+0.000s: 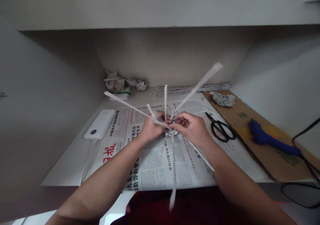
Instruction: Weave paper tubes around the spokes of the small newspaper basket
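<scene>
Above the spread newspaper (pixel 155 158), the left hand (pixel 150 130) and right hand (pixel 191 126) both pinch the centre of a star of thin white rolled-paper sticks (pixel 165 99). Black scissors (pixel 221 128) lie just right of the newspaper, a blue glue gun (pixel 270 140) on brown cardboard (pixel 272 161) further right, and a white power bank (pixel 100 124) left.

Both forearms are showing bare from the elbow down to the wrist, with no sleeves, watch, bracelet or gloves covering them. The left hand (pixel 150 130) and the right hand (pixel 192 128) are likewise showing bare, with no rings visible on the fingers. At the lower edge, dark maroon clothing is showing between the two arms.
</scene>
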Motion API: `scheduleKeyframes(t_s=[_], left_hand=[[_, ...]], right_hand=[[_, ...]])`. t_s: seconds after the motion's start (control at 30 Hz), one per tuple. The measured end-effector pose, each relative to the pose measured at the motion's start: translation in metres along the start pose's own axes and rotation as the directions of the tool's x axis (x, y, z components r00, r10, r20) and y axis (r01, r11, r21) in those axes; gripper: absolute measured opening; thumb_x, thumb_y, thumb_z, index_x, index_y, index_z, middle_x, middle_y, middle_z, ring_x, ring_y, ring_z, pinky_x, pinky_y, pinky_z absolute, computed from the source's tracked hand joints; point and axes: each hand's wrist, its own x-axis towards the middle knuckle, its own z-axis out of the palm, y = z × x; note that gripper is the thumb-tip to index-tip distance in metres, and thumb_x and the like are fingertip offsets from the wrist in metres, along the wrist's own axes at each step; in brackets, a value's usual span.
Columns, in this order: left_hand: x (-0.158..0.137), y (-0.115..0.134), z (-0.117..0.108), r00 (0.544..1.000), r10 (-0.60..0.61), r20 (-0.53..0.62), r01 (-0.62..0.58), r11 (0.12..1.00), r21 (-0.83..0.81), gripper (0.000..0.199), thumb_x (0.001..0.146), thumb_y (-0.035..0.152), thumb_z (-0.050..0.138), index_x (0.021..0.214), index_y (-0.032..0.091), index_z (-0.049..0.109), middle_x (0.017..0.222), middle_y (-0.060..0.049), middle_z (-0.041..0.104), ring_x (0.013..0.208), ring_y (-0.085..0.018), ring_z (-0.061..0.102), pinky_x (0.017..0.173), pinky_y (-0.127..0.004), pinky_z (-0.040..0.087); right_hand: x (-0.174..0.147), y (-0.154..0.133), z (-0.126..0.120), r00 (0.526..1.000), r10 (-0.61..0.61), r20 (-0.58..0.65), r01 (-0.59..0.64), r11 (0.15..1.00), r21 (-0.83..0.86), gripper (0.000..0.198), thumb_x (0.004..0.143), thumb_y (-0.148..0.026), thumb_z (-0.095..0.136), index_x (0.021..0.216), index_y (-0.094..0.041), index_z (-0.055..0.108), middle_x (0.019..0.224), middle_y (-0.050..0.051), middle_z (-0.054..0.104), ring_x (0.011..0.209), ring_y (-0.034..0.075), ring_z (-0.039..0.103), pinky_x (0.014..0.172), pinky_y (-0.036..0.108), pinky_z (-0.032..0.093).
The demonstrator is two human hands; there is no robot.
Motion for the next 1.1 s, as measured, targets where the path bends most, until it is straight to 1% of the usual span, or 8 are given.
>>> scheduleKeyframes(t_s=[0.1, 0.2, 0.33, 0.53, 0.7, 0.83, 0.9, 1.1], left_hand=[[0.0, 0.0, 0.0, 0.998, -0.053, -0.029, 0.052, 0.998, -0.04, 0.005, 0.077, 0.023, 0.068, 0.077, 0.017, 0.067, 0.077, -0.005, 0.068, 0.074, -0.018, 0.063, 0.069, -0.032, 0.049], [0.0, 0.0, 0.001, 0.998, -0.062, -0.028, 0.06, 0.997, -0.046, 0.005, 0.077, 0.023, 0.068, 0.077, 0.018, 0.068, 0.077, -0.005, 0.069, 0.075, -0.019, 0.063, 0.072, -0.034, 0.05], [0.0, -0.001, 0.002, 0.996, -0.077, -0.037, 0.074, 0.995, -0.073, 0.006, 0.078, 0.024, 0.068, 0.079, 0.018, 0.067, 0.079, -0.004, 0.068, 0.075, -0.018, 0.063, 0.071, -0.032, 0.05], [0.001, -0.003, 0.0, 0.998, -0.049, -0.043, 0.045, 0.995, -0.089, 0.01, 0.083, 0.027, 0.064, 0.083, 0.017, 0.062, 0.078, -0.002, 0.066, 0.073, -0.015, 0.062, 0.07, -0.028, 0.05], [0.003, -0.004, -0.002, 0.996, -0.084, -0.037, 0.08, 0.992, -0.101, 0.012, 0.083, 0.029, 0.065, 0.083, 0.017, 0.065, 0.078, -0.003, 0.067, 0.075, -0.016, 0.064, 0.073, -0.029, 0.051], [0.006, -0.005, -0.008, 0.984, -0.114, 0.139, 0.14, 0.971, -0.192, 0.022, 0.076, 0.029, 0.072, 0.092, 0.016, 0.069, 0.082, -0.006, 0.071, 0.076, -0.019, 0.066, 0.072, -0.032, 0.054], [0.007, -0.006, -0.011, 0.976, -0.131, 0.176, 0.167, 0.964, -0.206, 0.022, 0.072, 0.027, 0.074, 0.09, 0.015, 0.07, 0.078, -0.006, 0.072, 0.072, -0.018, 0.066, 0.068, -0.032, 0.054], [0.006, -0.011, -0.006, 0.988, -0.149, 0.028, 0.151, 0.978, -0.142, 0.011, 0.072, 0.022, 0.071, 0.081, 0.015, 0.071, 0.074, -0.005, 0.072, 0.068, -0.018, 0.066, 0.065, -0.03, 0.053]], right_hand=[[-0.001, 0.0, -0.004, 0.995, 0.066, 0.07, -0.061, 0.996, -0.061, 0.018, 0.073, -0.035, 0.075, 0.082, -0.021, 0.067, 0.071, -0.001, 0.069, 0.062, 0.014, 0.061, 0.059, 0.025, 0.047], [-0.002, 0.003, -0.005, 0.995, 0.058, 0.086, -0.05, 0.994, -0.096, 0.008, 0.079, -0.028, 0.069, 0.084, -0.022, 0.066, 0.073, -0.001, 0.07, 0.065, 0.014, 0.062, 0.063, 0.026, 0.046], [-0.004, 0.002, -0.006, 0.993, -0.03, 0.11, 0.057, 0.965, -0.256, 0.007, 0.084, -0.019, 0.06, 0.086, -0.023, 0.065, 0.076, 0.0, 0.069, 0.069, 0.016, 0.06, 0.065, 0.028, 0.042], [-0.008, -0.007, -0.009, 0.976, -0.168, 0.139, 0.215, 0.853, -0.476, 0.012, 0.085, -0.012, 0.053, 0.083, -0.021, 0.06, 0.083, 0.005, 0.064, 0.086, 0.022, 0.054, 0.075, 0.033, 0.04], [-0.005, -0.003, -0.006, 0.97, -0.215, 0.115, 0.243, 0.865, -0.438, 0.013, 0.082, -0.008, 0.054, 0.081, -0.02, 0.056, 0.093, 0.007, 0.061, 0.095, 0.023, 0.051, 0.084, 0.034, 0.042], [-0.002, 0.002, -0.006, 0.976, -0.195, 0.102, 0.219, 0.896, -0.385, 0.017, 0.077, -0.005, 0.054, 0.078, -0.021, 0.054, 0.086, 0.005, 0.061, 0.094, 0.023, 0.052, 0.081, 0.034, 0.042], [-0.002, 0.002, -0.006, 0.977, -0.181, 0.115, 0.211, 0.9, -0.381, 0.016, 0.075, -0.005, 0.055, 0.076, -0.021, 0.052, 0.085, 0.005, 0.061, 0.092, 0.023, 0.052, 0.08, 0.033, 0.042], [-0.005, -0.002, -0.001, 0.965, -0.221, 0.144, 0.262, 0.862, -0.434, 0.014, 0.074, -0.009, 0.055, 0.074, -0.021, 0.049, 0.078, 0.002, 0.059, 0.084, 0.021, 0.054, 0.08, 0.034, 0.036]])
